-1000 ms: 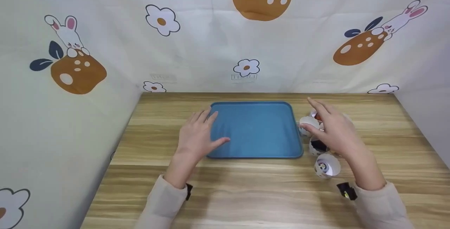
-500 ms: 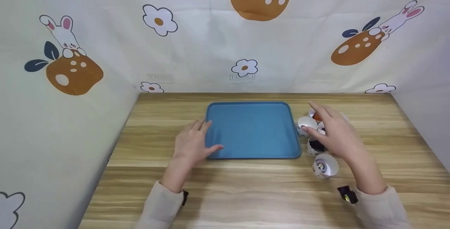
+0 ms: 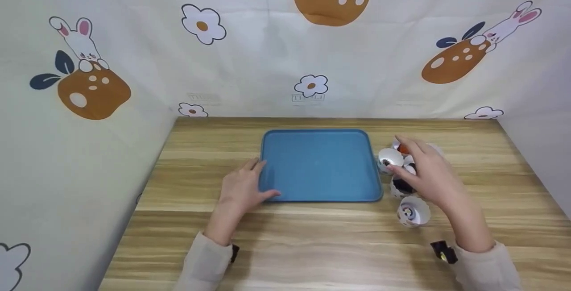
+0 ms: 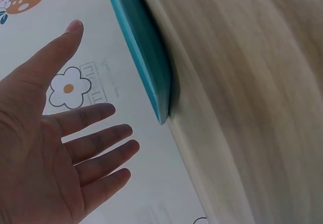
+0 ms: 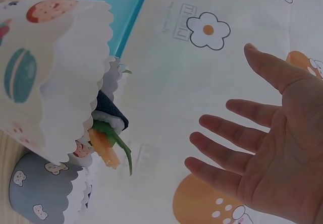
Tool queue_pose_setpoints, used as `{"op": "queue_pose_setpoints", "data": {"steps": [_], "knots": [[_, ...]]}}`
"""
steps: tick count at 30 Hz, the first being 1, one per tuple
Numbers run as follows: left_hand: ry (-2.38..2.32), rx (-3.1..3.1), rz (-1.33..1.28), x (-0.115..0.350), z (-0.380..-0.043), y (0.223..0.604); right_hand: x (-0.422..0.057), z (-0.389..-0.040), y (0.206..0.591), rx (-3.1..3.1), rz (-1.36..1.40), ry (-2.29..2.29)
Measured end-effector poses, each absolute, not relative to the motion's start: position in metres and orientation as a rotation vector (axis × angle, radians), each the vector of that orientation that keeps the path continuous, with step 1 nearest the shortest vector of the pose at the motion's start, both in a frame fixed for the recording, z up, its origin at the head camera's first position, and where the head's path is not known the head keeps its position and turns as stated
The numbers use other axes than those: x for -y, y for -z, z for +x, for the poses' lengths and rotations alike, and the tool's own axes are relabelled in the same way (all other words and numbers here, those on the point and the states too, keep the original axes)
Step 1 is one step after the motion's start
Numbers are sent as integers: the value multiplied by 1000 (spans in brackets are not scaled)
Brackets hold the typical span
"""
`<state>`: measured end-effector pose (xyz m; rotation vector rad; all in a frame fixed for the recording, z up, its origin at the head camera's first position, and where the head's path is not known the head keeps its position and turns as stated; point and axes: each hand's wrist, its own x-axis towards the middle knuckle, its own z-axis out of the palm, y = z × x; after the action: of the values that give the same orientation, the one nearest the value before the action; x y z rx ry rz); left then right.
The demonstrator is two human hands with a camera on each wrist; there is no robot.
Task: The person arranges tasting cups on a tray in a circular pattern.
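My left hand (image 3: 241, 188) hovers at the left edge of a blue tray (image 3: 319, 166), thumb over its near left corner. In the left wrist view its fingers are spread and the palm holds nothing. My right hand (image 3: 430, 170) is above a cluster of scalloped paper baking cups, thumb beside the white cup (image 3: 389, 159) nearest the tray and fingers loosely apart. One cup holds something black (image 3: 403, 184). In the right wrist view, a white printed cup (image 5: 55, 72) is closest, and a dark-wrapped white piece (image 5: 111, 110) with green and orange strips shows past its rim.
The nearest cup (image 3: 414, 211) has a small round design inside. A grey cup (image 5: 40, 193) with bear prints lies low in the right wrist view. Behind the wooden table (image 3: 312, 246) hangs a printed cloth (image 3: 250, 59). Some cups are partly hidden by my right hand.
My left hand has come down and toward me along the tray's left edge. My right hand has lowered slightly over the cups. The tray and cups appear unmoved.
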<state>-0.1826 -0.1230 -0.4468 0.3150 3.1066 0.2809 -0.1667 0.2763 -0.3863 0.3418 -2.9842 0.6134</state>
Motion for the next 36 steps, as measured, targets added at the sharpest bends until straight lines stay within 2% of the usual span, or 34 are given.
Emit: {"op": "queue_pose_setpoints", "data": {"steps": [36], "knots": [[-398, -3007, 315, 124, -181, 459, -285, -157, 393, 2882, 375, -654]]}}
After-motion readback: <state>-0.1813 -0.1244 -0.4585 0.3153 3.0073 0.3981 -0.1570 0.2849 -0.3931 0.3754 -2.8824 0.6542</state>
